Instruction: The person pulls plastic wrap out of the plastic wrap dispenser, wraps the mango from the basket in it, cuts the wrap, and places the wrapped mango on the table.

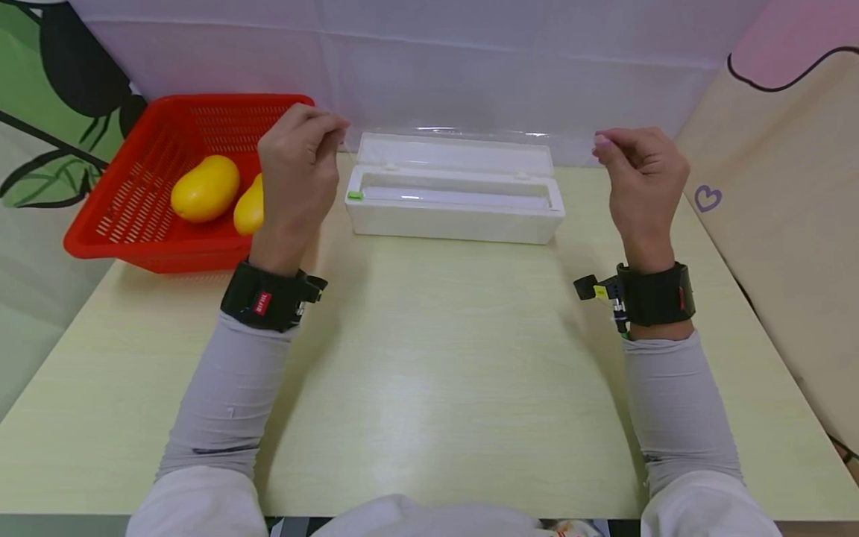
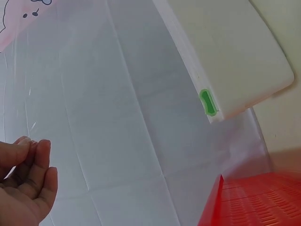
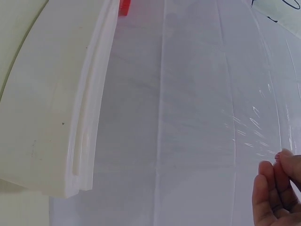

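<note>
Red perforated plastic basket (image 1: 141, 216) at back left of pale wooden table (image 1: 436, 358), holding two smooth yellow oval fruits (image 1: 204, 188), second partly hidden behind left hand. White rectangular plastic film dispenser box (image 1: 455, 201) at table's back centre, lid open, small green tab (image 1: 355, 195) at its left end. Thin clear plastic film (image 1: 463, 135) stretched in air above box, between both hands, glossy, faintly wrinkled near fingertips. Left hand (image 1: 298, 168) raised, fingers curled, pinching film's left corner. Right hand (image 1: 640, 175) raised level with it, thumb and fingers (image 3: 273, 188) pinching right corner. Black wrist straps on both forearms, grey sleeves. White creased sheet (image 2: 141, 141) as backdrop.
</note>
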A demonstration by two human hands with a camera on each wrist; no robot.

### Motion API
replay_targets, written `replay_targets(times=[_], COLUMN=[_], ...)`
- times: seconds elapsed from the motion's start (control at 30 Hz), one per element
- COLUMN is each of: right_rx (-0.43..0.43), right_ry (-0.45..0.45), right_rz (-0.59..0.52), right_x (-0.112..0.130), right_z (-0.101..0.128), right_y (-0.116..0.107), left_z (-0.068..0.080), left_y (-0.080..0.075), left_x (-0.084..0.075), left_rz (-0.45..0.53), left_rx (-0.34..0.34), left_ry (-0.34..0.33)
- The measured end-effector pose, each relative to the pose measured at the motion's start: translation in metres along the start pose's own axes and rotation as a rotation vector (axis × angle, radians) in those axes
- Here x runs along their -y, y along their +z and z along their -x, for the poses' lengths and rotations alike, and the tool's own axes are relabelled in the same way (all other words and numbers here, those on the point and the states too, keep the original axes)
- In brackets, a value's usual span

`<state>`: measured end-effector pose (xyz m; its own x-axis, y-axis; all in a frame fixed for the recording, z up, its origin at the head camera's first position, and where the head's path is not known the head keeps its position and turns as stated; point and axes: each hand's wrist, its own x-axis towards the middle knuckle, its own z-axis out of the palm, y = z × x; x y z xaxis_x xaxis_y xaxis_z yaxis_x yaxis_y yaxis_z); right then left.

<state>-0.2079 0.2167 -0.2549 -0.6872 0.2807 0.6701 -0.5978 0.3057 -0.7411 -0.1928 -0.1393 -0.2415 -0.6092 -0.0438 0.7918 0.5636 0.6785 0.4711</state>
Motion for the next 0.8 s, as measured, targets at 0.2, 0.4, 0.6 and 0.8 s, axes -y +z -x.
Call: replay_targets(times=[0.2,0.4,0.6,0.8], right_rx=[-0.012,0.026,0.001,-0.018], right_ry=[-0.005,-0.12,-0.139,-0.136], right_rz=[-0.017,0.011,-0.004,-0.008], right_x=[0.0032,-0.0029,-0.0053,-0.0002], right_z=[0.0002,-0.0014,-0.0029,-0.0031], right_y=[-0.001,-0.0039,-0.0041,-0.0037], left_z=[-0.0003,-0.0008,-0.0022,-0.0029], left_y=[-0.0009,-0.0036,-0.0061,-0.0081], left_x=[-0.0012,-0.0032,-0.0003,-0.0004], left_rz=[0.014,0.009,-0.013,-0.024], left_rx=[-0.025,-0.03,-0.037,-0.045], left_ry=[0.034,0.035,0.121,0.159])
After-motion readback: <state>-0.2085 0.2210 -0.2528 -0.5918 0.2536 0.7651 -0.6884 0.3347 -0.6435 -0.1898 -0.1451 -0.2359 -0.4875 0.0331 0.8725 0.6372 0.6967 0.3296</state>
